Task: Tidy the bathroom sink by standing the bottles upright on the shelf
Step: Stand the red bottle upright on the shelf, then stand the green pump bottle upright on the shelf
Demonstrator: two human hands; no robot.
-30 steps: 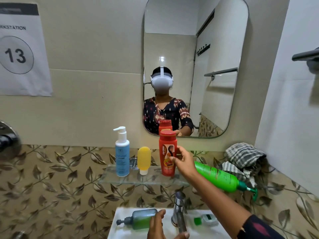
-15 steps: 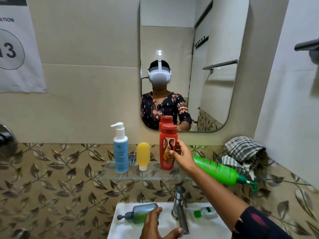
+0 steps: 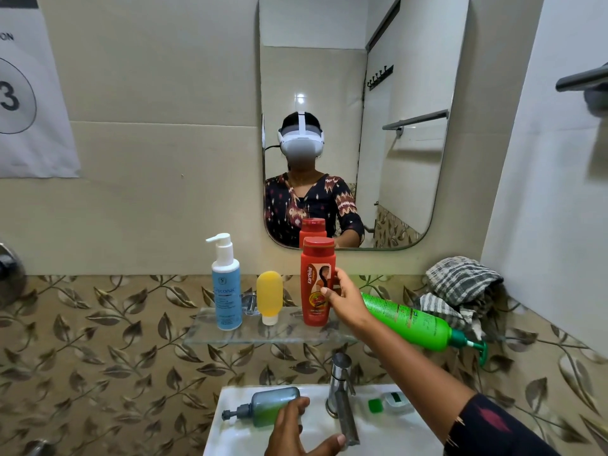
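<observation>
A red shampoo bottle [image 3: 316,284] stands upright on the glass shelf [image 3: 263,335]. My right hand [image 3: 345,299] grips its right side, thumb on the label. Left of it stand a yellow tube [image 3: 269,296] on its cap and a blue pump bottle [image 3: 226,287]. Behind my right wrist a green pump bottle [image 3: 411,320] lies tilted at the shelf's right end, pump pointing down to the right. A grey-green pump bottle [image 3: 266,408] lies on its side on the white sink [image 3: 388,432]. My left hand [image 3: 296,432] rests its fingertips on that bottle's base, thumb spread away.
A chrome tap [image 3: 340,393] rises between my hands. A small green-and-white container [image 3: 391,401] lies on the sink, right of the tap. A checked cloth [image 3: 460,291] is bunched on the ledge at the right. A mirror [image 3: 408,166] hangs above the shelf.
My right hand stays on the red bottle, which is unmoved on the shelf. My left hand has crept slightly further onto the grey-green bottle. The view has shifted a little.
</observation>
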